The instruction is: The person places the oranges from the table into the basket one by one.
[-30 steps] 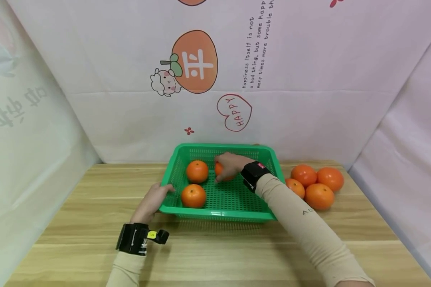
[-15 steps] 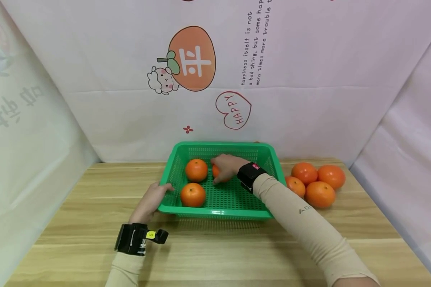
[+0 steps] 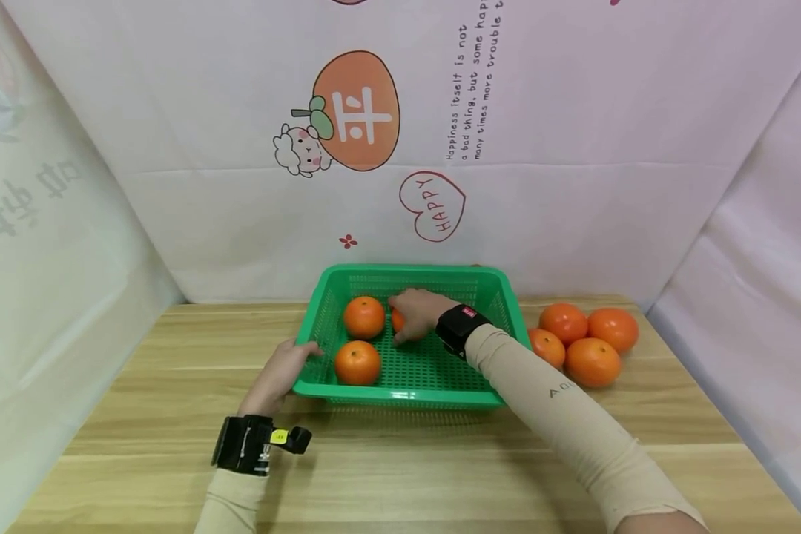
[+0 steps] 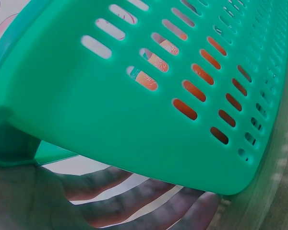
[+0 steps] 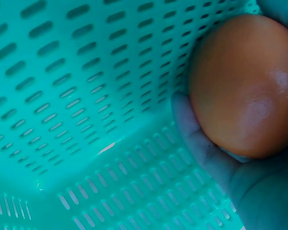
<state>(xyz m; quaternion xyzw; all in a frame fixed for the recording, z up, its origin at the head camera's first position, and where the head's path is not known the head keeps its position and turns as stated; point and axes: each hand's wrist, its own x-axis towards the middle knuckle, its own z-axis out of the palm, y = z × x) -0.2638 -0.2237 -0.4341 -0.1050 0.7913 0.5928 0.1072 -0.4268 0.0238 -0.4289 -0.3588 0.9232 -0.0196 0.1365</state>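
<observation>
A green plastic basket [image 3: 400, 397] stands on the wooden table against the back cloth. My left hand [image 3: 283, 372] holds its left rim, thumb over the edge; in the left wrist view the fingers [image 4: 129, 201] spread along the outside of the basket wall. Inside the basket my right hand [image 3: 422, 313] grips an orange [image 5: 245, 86], mostly hidden by the hand in the head view. The right wrist view shows thumb [image 5: 192, 129] and fingers around it. Two more oranges sit at the basket's left side, a rear orange [image 3: 364, 317] and a front orange [image 3: 357, 363].
Right of the basket, several oranges [image 3: 593, 363] are clustered on the table [image 3: 400, 475]; my right forearm passes over the basket's right front corner. A sliver of something orange [image 3: 476, 265] shows behind the back rim. White printed cloth [image 3: 541, 222] closes off the back and sides.
My right hand has shifted slightly left inside the basket with the orange, closer to the rear orange. The left hand keeps its hold on the rim.
</observation>
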